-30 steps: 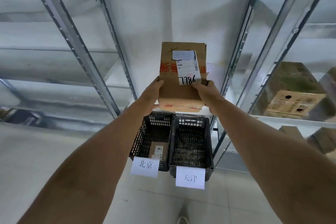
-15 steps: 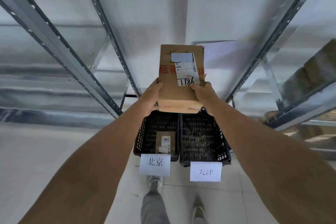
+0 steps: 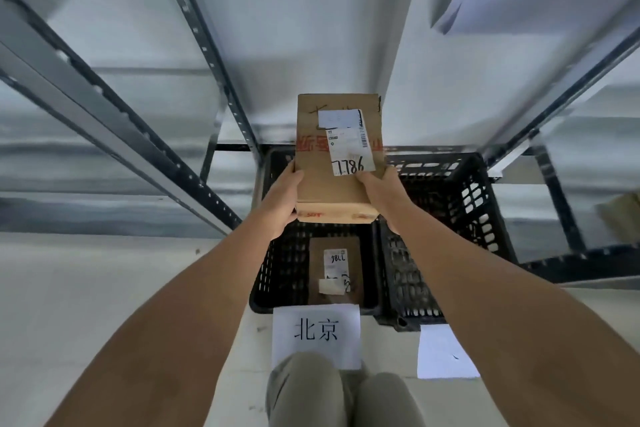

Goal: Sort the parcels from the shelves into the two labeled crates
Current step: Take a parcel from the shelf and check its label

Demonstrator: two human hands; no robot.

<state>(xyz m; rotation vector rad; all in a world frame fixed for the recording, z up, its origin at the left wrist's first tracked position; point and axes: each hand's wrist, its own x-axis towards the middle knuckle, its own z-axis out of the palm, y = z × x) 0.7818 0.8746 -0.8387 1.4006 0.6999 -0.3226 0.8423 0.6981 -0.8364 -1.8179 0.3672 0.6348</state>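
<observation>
I hold a brown cardboard parcel (image 3: 322, 163) with red print and a white label reading 7786 above the crates. My left hand (image 3: 282, 196) grips its left edge and my right hand (image 3: 384, 194) grips its right lower corner. Below stand two black plastic crates side by side. The left crate (image 3: 277, 270) carries a white sign with Chinese characters (image 3: 317, 333) and holds one smaller brown parcel (image 3: 334, 269) with a label. The right crate (image 3: 464, 218) has a white sign (image 3: 443, 354) on its front; its inside is mostly hidden by my right arm.
Grey metal shelf uprights (image 3: 114, 121) run on the left and a second rack (image 3: 554, 121) stands on the right. A brown parcel (image 3: 620, 215) lies on a right shelf. My knees (image 3: 343, 395) show at the bottom edge over pale floor.
I have stepped closer to the crates and bent down; the crates now lie right under the parcel, which stays in both hands. My knees have come into view.
</observation>
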